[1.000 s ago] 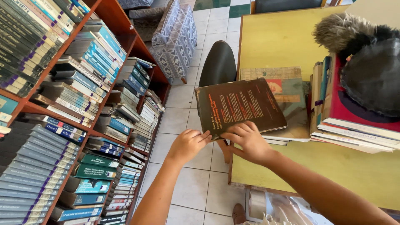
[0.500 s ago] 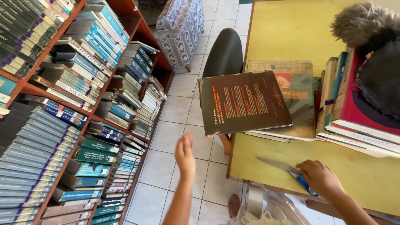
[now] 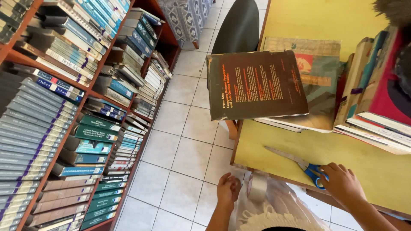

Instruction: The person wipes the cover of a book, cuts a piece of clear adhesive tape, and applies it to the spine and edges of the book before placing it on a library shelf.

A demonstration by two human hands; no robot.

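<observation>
My right hand (image 3: 342, 185) grips the blue handles of a pair of scissors (image 3: 294, 161) lying on the yellow table (image 3: 325, 147), blades pointing left. My left hand (image 3: 228, 190) hangs low below the table's edge, fingers curled, right next to a roll of clear tape (image 3: 257, 187) that lies on a plastic bag (image 3: 278, 207); whether it touches the roll is unclear. A dark brown book (image 3: 256, 84) with orange print lies on top of a stack of books, jutting out over the table's left edge.
A tall wooden bookshelf (image 3: 64, 107) crammed with books fills the left. A dark chair (image 3: 239, 28) stands by the table's far-left side. More stacked books (image 3: 376, 98) lie at the right. White tiled floor (image 3: 180, 145) runs between shelf and table.
Both hands left the brown book. My right hand went to the scissors at the table's front edge; my left hand dropped down beside the tape roll. The view tilted downward.
</observation>
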